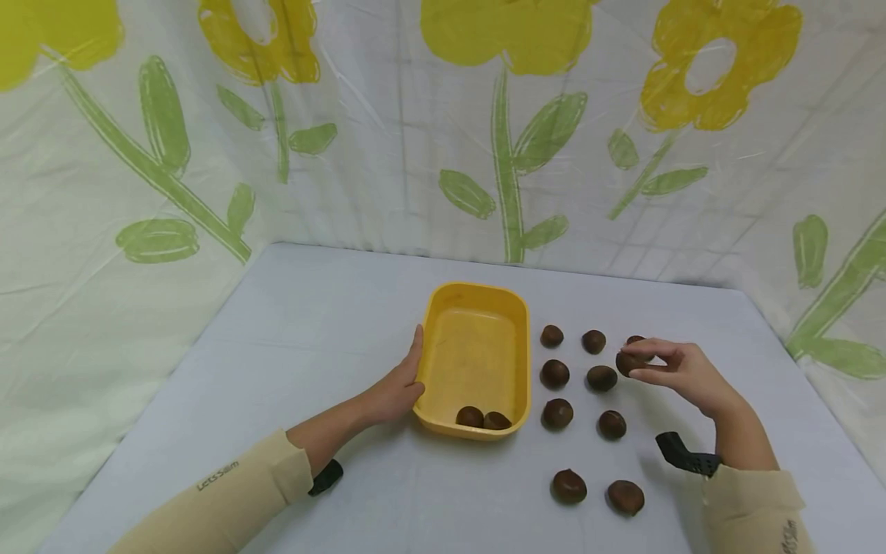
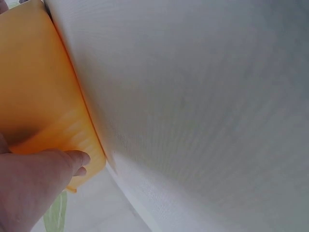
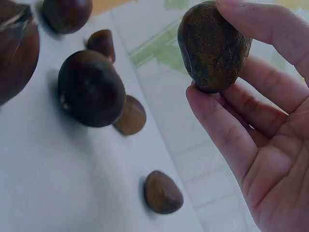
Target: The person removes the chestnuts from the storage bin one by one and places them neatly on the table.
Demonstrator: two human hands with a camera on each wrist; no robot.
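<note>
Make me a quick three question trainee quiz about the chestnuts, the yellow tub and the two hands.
1. How many chestnuts lie inside the yellow tub?
2. True or false: the left hand holds a chestnut.
3. The right hand pinches a: A) chestnut B) lid C) spoon

Key
1. Two, at the tub's near end.
2. False; it rests against the tub's left wall.
3. A

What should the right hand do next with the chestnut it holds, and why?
Probably carry it left and drop it in the yellow tub. The right hand pinches a chestnut off the table, the left hand steadies the tub, and two chestnuts already lie inside.
</note>
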